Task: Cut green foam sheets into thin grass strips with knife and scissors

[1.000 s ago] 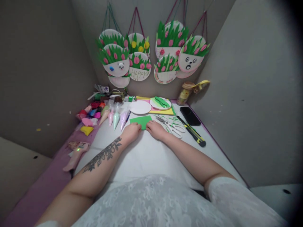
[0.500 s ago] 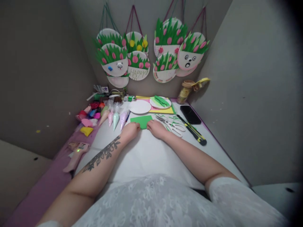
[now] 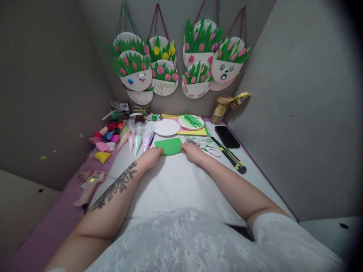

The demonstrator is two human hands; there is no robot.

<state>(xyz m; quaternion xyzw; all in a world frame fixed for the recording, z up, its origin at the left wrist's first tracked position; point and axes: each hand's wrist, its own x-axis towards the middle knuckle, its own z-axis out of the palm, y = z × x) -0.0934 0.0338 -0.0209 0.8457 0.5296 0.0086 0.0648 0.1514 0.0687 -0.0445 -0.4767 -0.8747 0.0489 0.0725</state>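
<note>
Green paper (image 3: 169,146), seemingly uncut, sits mid-frame, ends pinched by the curled left hand (image 3: 153,156) and right hand (image 3: 193,152); green strips (image 3: 192,121) (already cut, apparently) lie on a plate (image 3: 180,123) right of upper centre

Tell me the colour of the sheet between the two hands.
The sheet is plain green, best seen in the head view.

- Room is left on the table (image 3: 176,189) between the forearms (image 3: 228,185), up to the green sheet (image 3: 170,146).
- The sheet's left side is blocked by the left hand (image 3: 153,156), with bags (image 3: 138,142) beyond.
- Its right side is blocked by the right hand (image 3: 193,151), scissors (image 3: 208,150) and cutter (image 3: 231,158).
- Behind, passage is hindered by a plate (image 3: 166,128).
- Room is also left between cutter and right forearm.
</note>
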